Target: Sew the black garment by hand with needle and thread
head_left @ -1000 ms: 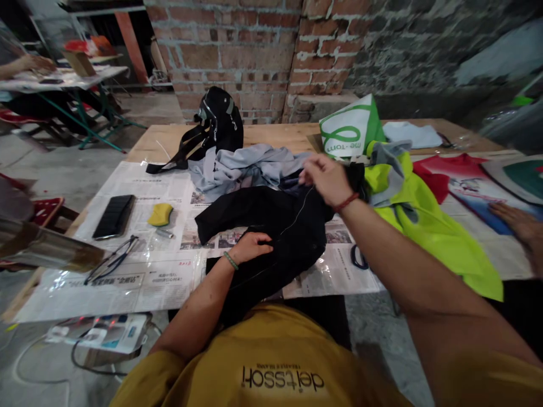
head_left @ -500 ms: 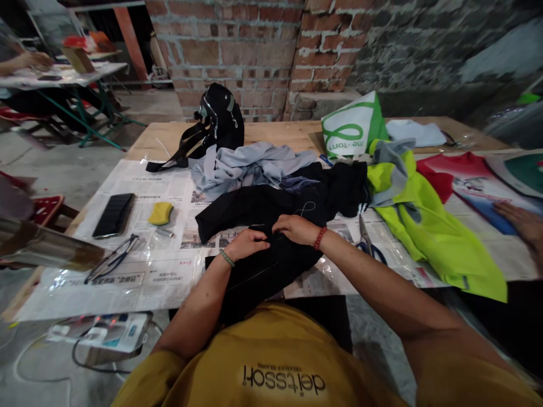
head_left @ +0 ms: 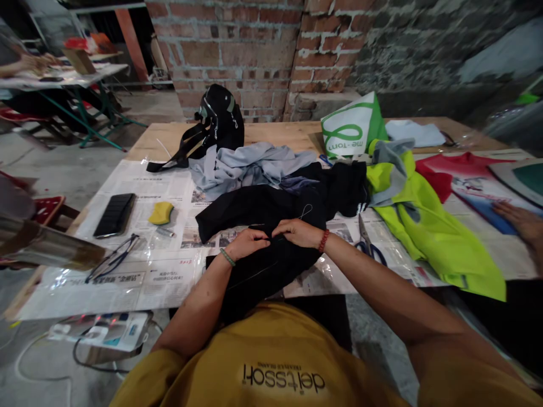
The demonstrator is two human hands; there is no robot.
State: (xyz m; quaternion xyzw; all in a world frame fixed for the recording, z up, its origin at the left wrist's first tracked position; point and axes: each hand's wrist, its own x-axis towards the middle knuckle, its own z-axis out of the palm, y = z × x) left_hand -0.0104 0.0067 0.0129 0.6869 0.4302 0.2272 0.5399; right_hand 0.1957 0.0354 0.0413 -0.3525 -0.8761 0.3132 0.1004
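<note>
A black garment (head_left: 254, 268), perhaps trousers, spreads over the table edge in front of me. My left hand (head_left: 248, 243) pinches its cloth between thumb and fingers. Close by on the right, my right hand (head_left: 297, 232) has its thumb and fingertips pressed together at the same fabric; what is between them is too small to make out. A loop of pale thread (head_left: 306, 210) shows against the black cloth just beyond the right hand. Dark-handled scissors (head_left: 369, 244) lie to the right of my right forearm.
Newspaper (head_left: 148, 265) under clear plastic covers the table. At left are a black phone-like case (head_left: 114, 215), yellow sponge (head_left: 160, 213), glasses (head_left: 114, 259) and metal cylinder (head_left: 46, 249). Grey cloth (head_left: 250, 167), a black bag (head_left: 223, 116) and a neon-yellow garment (head_left: 445, 226) lie around. Another person's hand (head_left: 520, 217) rests at right.
The right hand has shifted very slightly downward, and the thread loop beyond it has changed shape a little. My left hand stays at the black cloth.
</note>
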